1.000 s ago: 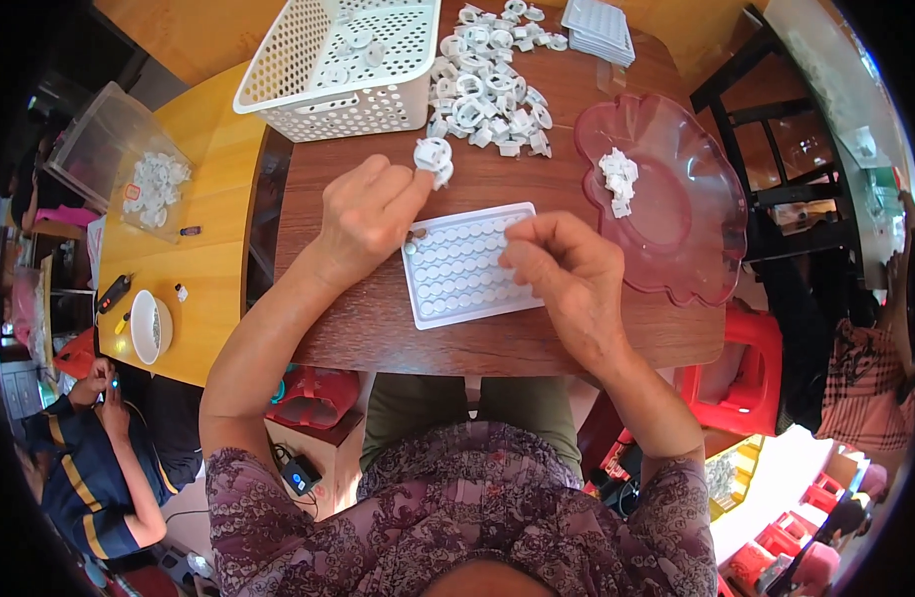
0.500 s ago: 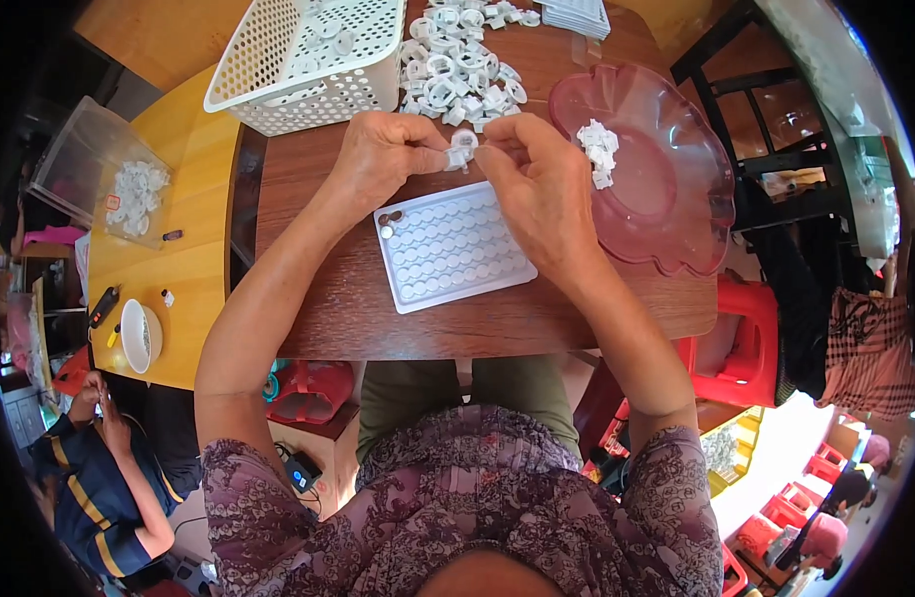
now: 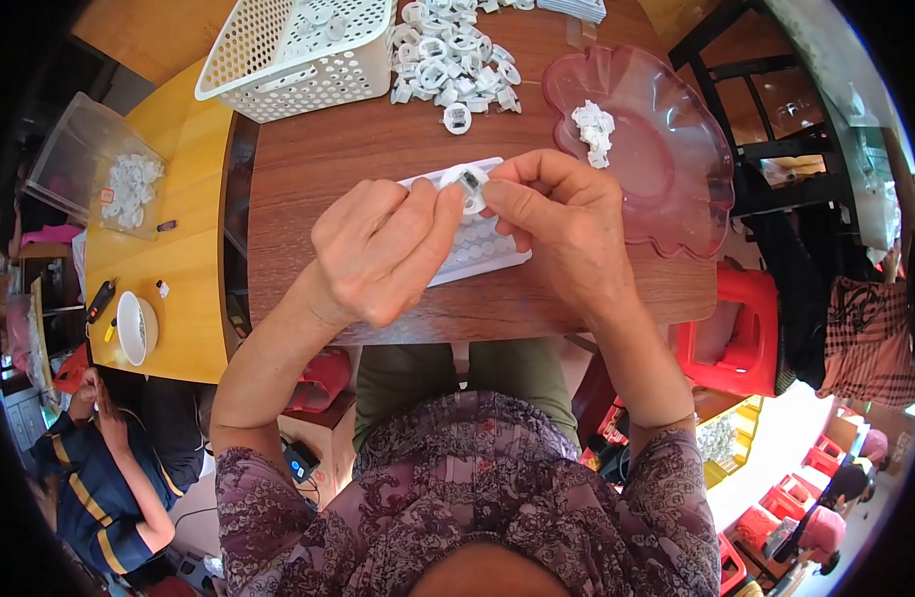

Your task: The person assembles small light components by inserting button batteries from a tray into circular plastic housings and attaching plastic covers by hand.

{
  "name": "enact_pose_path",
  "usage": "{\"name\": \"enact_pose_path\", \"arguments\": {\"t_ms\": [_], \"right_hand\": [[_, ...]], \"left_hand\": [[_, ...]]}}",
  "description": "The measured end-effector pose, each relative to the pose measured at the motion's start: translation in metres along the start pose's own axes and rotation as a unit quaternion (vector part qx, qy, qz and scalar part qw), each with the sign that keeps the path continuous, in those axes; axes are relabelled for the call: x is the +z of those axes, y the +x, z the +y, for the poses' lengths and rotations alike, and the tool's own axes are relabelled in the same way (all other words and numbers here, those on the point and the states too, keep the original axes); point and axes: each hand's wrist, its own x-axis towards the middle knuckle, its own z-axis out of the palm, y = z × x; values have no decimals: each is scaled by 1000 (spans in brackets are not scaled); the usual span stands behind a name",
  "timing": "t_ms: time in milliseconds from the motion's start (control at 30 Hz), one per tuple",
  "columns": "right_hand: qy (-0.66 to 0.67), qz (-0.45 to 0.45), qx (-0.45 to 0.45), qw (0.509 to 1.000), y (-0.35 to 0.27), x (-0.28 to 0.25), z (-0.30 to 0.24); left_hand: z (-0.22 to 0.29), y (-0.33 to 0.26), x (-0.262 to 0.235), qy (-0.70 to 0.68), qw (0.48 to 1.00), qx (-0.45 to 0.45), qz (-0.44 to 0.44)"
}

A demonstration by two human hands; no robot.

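Note:
My left hand (image 3: 383, 249) and my right hand (image 3: 567, 224) meet over the white tray, fingertips closed on a small round white piece (image 3: 474, 204) with a dark middle. Both hands pinch it by opposite sides. Beneath them lies the white plastic tray (image 3: 497, 257) with rows of round pockets, largely covered by my left hand. Another round white piece with a dark middle (image 3: 457, 118) rests on the table, just in front of a heap of similar white ring-shaped pieces (image 3: 457, 60).
A white perforated basket (image 3: 323, 92) stands far left. At right sits a pink scalloped dish (image 3: 666, 164) with small white bits (image 3: 595, 129). On the yellow table are a clear bin (image 3: 74, 149) and a white bowl (image 3: 137, 328). Another person (image 3: 104, 478) sits at lower left.
Both hands have come nearer to me, from beyond the tray to over it. A round piece now lies in front of the heap. The piece in my fingers now shows a dark middle.

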Motion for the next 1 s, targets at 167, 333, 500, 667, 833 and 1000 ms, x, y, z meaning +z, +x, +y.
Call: {"name": "enact_pose_path", "arguments": {"t_ms": [167, 333, 500, 667, 833, 1000], "right_hand": [[-31, -39, 8, 999, -12, 1, 4], [-86, -114, 6, 990, -11, -6, 0], [-106, -158, -9, 982, -17, -2, 1], [-83, -209, 23, 974, -22, 1, -3], [-173, -260, -89, 946, -32, 5, 3], [-194, -269, -51, 942, -28, 12, -1]], "left_hand": [[22, -19, -1, -162, 970, -181, 23], [48, -17, -15, -501, 600, -623, 29], [51, -24, -20, -643, 397, -654, 42], [63, -33, -26, -699, 303, -644, 70], [76, -42, -32, -743, 215, -632, 43], [86, -53, -32, -750, 188, -631, 63]]}}
